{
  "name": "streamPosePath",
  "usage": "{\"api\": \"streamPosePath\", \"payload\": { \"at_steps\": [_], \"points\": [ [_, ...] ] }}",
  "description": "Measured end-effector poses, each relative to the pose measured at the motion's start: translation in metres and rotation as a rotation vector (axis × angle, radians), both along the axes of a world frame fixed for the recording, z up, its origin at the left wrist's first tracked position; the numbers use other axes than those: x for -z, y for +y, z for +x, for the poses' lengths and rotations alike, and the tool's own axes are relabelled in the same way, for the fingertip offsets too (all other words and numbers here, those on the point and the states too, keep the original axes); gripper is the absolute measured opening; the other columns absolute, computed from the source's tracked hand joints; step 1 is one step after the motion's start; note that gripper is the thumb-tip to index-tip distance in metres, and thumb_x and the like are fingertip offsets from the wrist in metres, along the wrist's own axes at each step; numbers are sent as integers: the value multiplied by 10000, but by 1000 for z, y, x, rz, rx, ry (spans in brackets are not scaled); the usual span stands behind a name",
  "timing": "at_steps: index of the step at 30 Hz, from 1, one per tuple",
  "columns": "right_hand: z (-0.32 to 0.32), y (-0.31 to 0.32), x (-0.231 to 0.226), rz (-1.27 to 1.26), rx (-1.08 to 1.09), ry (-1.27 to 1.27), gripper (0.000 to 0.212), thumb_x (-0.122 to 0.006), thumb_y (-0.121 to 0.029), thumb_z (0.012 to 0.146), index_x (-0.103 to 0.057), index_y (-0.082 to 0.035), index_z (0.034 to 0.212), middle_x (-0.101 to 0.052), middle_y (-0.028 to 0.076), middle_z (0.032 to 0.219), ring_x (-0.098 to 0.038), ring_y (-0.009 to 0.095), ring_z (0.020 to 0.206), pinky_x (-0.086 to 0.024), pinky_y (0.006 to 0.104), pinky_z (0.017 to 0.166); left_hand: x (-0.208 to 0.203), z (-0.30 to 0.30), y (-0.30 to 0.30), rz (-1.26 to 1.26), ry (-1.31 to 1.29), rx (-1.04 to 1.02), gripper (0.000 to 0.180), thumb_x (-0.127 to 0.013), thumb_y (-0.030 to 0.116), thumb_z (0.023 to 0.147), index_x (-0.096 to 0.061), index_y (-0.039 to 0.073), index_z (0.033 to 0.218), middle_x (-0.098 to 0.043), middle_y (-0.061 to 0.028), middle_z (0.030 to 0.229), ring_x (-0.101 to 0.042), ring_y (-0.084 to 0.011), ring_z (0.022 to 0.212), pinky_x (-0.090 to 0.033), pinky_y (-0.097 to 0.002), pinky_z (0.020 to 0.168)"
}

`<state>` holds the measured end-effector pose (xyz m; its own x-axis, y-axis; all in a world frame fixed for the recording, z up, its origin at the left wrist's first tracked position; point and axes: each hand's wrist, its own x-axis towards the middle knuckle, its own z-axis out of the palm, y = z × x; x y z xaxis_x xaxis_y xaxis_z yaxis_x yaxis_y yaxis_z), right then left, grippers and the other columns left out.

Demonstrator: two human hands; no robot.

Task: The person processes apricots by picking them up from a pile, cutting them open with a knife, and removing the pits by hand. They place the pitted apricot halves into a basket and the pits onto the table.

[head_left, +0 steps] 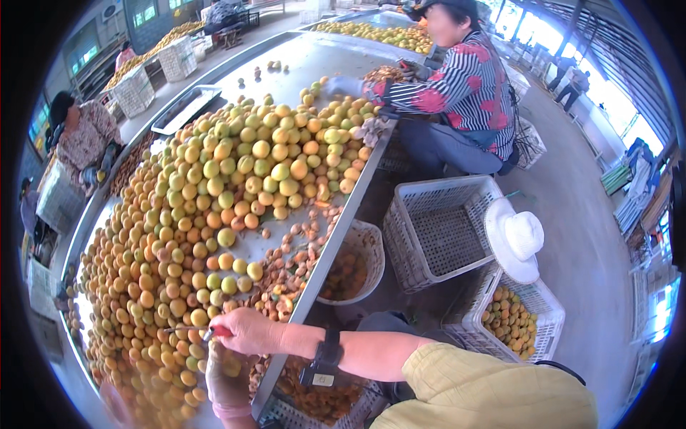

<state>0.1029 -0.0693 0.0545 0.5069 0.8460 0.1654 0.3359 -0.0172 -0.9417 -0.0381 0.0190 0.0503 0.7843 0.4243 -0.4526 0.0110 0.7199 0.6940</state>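
Note:
My right hand (250, 332) is closed around the red handle of a small knife-like tool (220, 331), its thin metal end pointing left over the fruit. Just below it, my left hand (223, 379), in a pale glove, curls round what looks like a yellow-green apricot (232, 366); the fingers partly hide it. Both hands are close together at the near right edge of a metal table (321, 275). A big heap of yellow-orange apricots (193, 214) spreads across that table. Brown pits and scraps (275, 289) lie beside my right hand.
Below the table edge stand a round basket (371, 261) and a crate of orange fruit pieces (321, 400). To the right are a grey crate (411, 243), a crate with apricots (550, 314) and a white hat (520, 239). Co-workers (457, 86) sit around the table.

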Motion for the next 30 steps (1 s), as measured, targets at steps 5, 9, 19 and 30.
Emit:
{"api": "streamPosePath", "payload": {
  "at_steps": [5,9,19,30],
  "points": [
    [2,-5,0,-19,31,-44,229,-642,-142,845,-655,-81,1065,-665,148,793,-668,329,768,-517,400,694,5,8,-5,-12,-50,8,349,-570,307,972,-574,54,1213,-631,-101,1174,-597,-221,1079,-532,-421,881],
    [10,-13,2,78,193,-9,162,-640,-206,870,-619,-69,952,-650,170,765,-650,373,759,-505,457,690,-1,8,-4,-111,-5,-63,300,-604,205,940,-573,41,1188,-637,-112,1153,-602,-200,1029,-542,-383,875],
    [40,-64,-34,-7,200,332,219,-615,-155,953,-604,-29,1131,-684,24,809,-590,53,621,-504,215,565,-31,-11,-9,54,-239,-41,316,-657,19,854,-551,33,1151,-635,-76,994,-623,-162,887,-573,-301,750],
    [-88,-302,-208,-590,228,-61,217,-588,-234,962,-597,-40,1060,-667,30,772,-561,98,530,-475,275,527,-40,-28,-16,-171,-409,115,332,-696,166,865,-560,91,1159,-618,-54,1051,-583,-154,869,-531,-330,739]
  ]
}}
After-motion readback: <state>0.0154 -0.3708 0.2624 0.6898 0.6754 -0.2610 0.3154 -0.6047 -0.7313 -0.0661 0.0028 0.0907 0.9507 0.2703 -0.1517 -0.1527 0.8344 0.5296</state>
